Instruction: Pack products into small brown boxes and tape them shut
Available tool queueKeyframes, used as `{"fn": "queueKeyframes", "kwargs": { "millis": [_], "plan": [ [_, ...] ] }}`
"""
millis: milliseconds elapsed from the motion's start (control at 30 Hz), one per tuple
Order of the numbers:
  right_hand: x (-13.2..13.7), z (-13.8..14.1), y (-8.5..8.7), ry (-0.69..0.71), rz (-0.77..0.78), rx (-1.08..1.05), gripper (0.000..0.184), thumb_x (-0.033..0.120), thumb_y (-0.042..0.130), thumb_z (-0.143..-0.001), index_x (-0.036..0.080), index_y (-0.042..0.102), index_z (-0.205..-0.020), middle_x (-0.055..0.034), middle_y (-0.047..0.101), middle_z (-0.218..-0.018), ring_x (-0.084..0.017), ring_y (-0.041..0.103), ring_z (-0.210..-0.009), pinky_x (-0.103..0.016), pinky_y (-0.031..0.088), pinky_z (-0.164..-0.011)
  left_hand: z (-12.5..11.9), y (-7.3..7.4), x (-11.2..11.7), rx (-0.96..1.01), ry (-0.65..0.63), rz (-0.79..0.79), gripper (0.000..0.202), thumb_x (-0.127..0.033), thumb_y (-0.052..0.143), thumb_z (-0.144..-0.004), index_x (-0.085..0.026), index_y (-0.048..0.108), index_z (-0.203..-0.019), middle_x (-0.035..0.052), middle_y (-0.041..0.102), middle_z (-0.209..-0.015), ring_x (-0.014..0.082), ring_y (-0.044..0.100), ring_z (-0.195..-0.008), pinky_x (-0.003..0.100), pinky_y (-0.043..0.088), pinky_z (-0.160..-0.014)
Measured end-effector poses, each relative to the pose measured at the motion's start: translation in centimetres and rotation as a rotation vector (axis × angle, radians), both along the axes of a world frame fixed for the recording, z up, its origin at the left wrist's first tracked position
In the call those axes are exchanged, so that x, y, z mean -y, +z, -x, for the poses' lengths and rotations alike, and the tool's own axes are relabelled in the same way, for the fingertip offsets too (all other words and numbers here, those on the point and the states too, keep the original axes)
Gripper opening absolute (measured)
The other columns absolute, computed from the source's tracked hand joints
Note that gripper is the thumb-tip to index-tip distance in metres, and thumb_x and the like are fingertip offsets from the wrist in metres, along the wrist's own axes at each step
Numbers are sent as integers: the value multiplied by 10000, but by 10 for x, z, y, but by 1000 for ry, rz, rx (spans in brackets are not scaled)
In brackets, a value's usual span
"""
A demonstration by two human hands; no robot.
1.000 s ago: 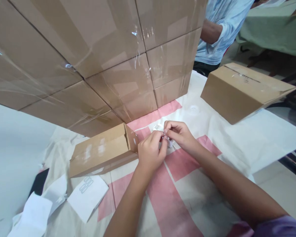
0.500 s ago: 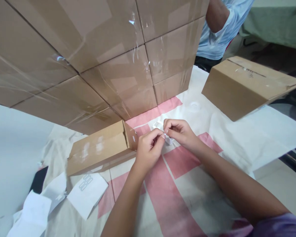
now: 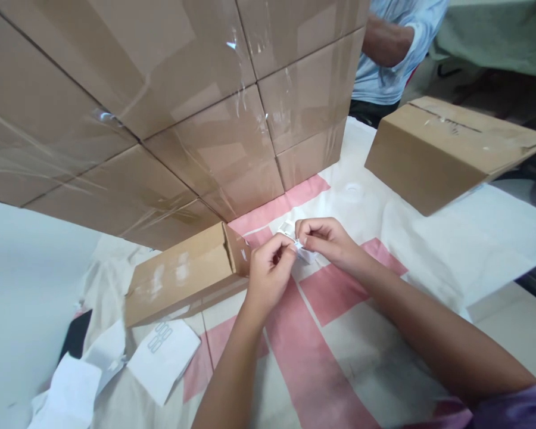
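Note:
My left hand (image 3: pixel 271 262) and my right hand (image 3: pixel 324 239) meet fingertip to fingertip over the cloth. Between them they pinch a small white piece (image 3: pixel 298 244), too small to make out, perhaps paper or plastic. Just beneath and behind the fingers lies a small white box-like item (image 3: pixel 307 256), partly covered by my right hand. Another little white item with a greyish face (image 3: pixel 287 228) shows beyond my left fingertips. To the left of my left hand a long brown carton (image 3: pixel 183 274) lies on the cloth.
Tall stacked cartons (image 3: pixel 214 143) with shiny tape stand behind. Another carton (image 3: pixel 455 155) sits at the right edge. Folded white papers (image 3: pixel 165 357) and a black flat object (image 3: pixel 75 333) lie at left. A person in a light blue shirt (image 3: pixel 382 77) is behind the stack.
The view has shifted slightly. Both hands keep their pinch in nearly the same place, with a bit more of the white piece showing. The other person's arm has moved lower.

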State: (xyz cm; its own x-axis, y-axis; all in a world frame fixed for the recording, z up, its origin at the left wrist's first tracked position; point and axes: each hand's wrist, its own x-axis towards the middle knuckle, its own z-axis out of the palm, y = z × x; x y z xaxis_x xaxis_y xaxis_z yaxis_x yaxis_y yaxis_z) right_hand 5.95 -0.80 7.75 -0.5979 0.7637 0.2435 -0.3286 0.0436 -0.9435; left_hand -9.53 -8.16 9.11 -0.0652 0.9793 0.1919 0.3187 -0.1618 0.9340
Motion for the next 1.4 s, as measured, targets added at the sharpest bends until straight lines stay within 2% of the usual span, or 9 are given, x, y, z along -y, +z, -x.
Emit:
{"fn": "queueKeyframes", "kwargs": {
  "millis": [467,700,800,900,1000,1133,1233,1333,1400],
  "plan": [
    [-1,0,0,11,7,0,224,272,670,-850,185,589,-661,24,504,-668,-119,421,-622,-273,300,-583,-1,1,0,-46,90,-42,214,-234,540,-903,-201,526,-692,-42,453,-624,116,413,-610,251,327,-587],
    [-4,-2,-1,-54,72,-44,196,222,649,-815,187,579,-635,33,472,-616,-108,401,-572,-266,286,-552,6,-2,-1,135,238,-5,235,-217,497,-887,-209,442,-658,-40,388,-613,116,370,-572,249,324,-558],
    [-9,-3,-4,-143,160,-91,215,251,664,-833,185,578,-648,37,463,-597,-95,362,-540,-263,265,-543,6,-4,-3,194,187,-14,253,-228,508,-908,-206,449,-663,-40,396,-618,114,377,-581,247,323,-566],
    [-17,-5,-7,-271,199,-74,254,306,642,-860,177,594,-647,9,523,-629,-93,391,-536,-263,267,-530,3,-10,-6,202,143,-20,273,-267,503,-945,-202,465,-683,-36,418,-635,116,400,-604,247,328,-584],
    [-24,-6,-10,-352,228,-6,274,346,621,-860,169,629,-650,-21,560,-663,-105,443,-552,-265,295,-516,1,-15,-8,149,115,-8,307,-322,513,-971,-196,481,-693,-36,426,-648,118,406,-627,251,325,-607],
    [-29,-5,-13,-405,277,65,269,372,615,-841,170,631,-665,-15,542,-649,-109,458,-544,-260,309,-499,-2,-19,-9,40,72,51,306,-370,541,-975,-193,509,-727,-37,421,-674,120,395,-646,254,312,-620],
    [-31,-4,-18,-448,246,177,270,393,583,-859,181,617,-695,-25,584,-741,-123,525,-580,-260,333,-508,-6,-23,-10,27,19,72,324,-374,500,-999,-197,478,-729,-34,416,-689,124,397,-659,251,319,-626],
    [-33,-3,-21,-503,132,346,324,442,573,-894,187,651,-708,-37,619,-831,-151,576,-688,-261,374,-555,-9,-27,-10,8,0,87,335,-391,484,-1006,-199,472,-731,-33,435,-688,127,411,-660,247,327,-627],
    [-33,-3,-21,-473,109,409,366,485,582,-903,187,685,-717,-38,634,-814,-160,570,-709,-263,381,-568,-10,-28,-10,-4,-5,88,341,-402,484,-1003,-200,477,-729,-33,444,-683,128,419,-656,244,331,-628]
  ]
}}
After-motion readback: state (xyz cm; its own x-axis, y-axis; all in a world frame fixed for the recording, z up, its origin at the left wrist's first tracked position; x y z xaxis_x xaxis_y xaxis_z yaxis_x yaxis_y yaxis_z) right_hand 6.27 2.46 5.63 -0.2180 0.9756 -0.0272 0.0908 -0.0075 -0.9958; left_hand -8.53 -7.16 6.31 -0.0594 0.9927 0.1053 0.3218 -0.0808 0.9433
